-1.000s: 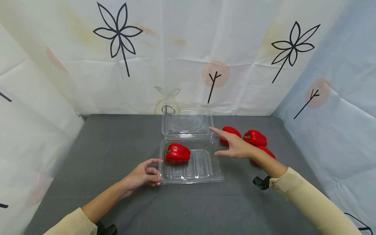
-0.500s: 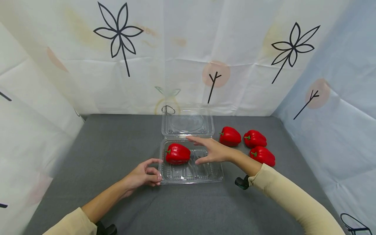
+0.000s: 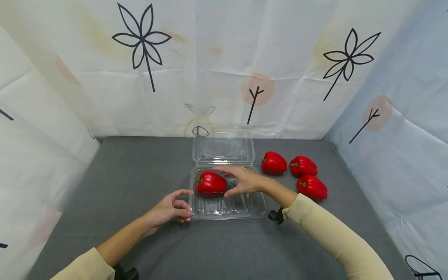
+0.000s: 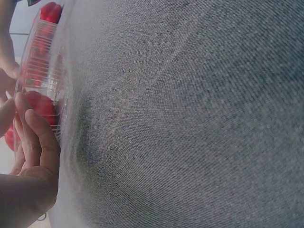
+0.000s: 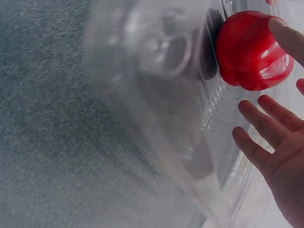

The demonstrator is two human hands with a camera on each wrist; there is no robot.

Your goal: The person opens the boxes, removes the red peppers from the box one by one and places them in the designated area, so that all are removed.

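A red bell pepper point(image 3: 211, 184) with a green stem lies in the left part of a clear plastic container point(image 3: 229, 214), whose hinged lid point(image 3: 224, 149) stands raised behind it. My left hand point(image 3: 172, 208) holds the container's left rim with bent fingers. Over the tray, just right of the pepper, is my right hand point(image 3: 246, 182), its thumb and fingers spread. In the right wrist view a gap shows between several fingers point(image 5: 259, 149) and the pepper point(image 5: 254, 50); the thumb tip overlaps the pepper, and contact there cannot be told.
Three more bell peppers lie on the grey cloth right of the container: one nearest it point(image 3: 274, 163), one farther right point(image 3: 303, 166) and one in front point(image 3: 312, 188). A white printed curtain point(image 3: 224, 58) hangs behind the table.
My right hand has moved left from beside the loose peppers to the pepper in the container, uncovering the three on the cloth. My left hand and the container have stayed put.
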